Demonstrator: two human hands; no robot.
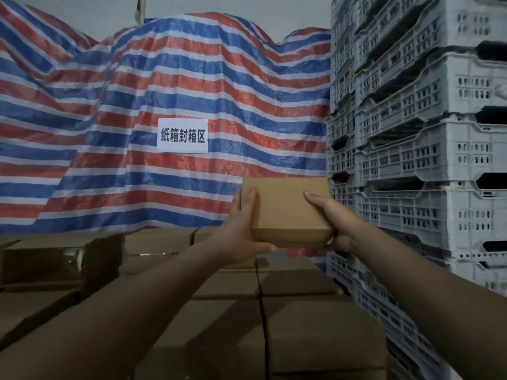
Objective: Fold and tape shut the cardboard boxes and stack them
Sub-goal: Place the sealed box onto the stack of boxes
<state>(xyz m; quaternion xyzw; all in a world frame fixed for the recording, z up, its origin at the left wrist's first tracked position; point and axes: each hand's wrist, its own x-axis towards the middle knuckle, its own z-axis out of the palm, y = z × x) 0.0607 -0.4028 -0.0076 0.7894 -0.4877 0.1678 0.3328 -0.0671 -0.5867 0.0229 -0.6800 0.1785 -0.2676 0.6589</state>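
I hold a small closed brown cardboard box [288,212] in the air with both arms stretched out, above rows of stacked cardboard boxes [296,281]. My left hand [241,229] clasps its left side, fingers up along the top face and thumb under the near edge. On the right side, my right hand [333,218] grips the box, thumb lying across its top and fingers curled beneath. The held box hangs clear of the stack, tilted slightly toward me.
A red, white and blue striped tarp [164,91] with a white paper sign [182,135] hangs behind the stack. Tall piles of grey plastic crates [411,133] stand close on the right. More cardboard boxes [60,256], one partly open, sit at the left.
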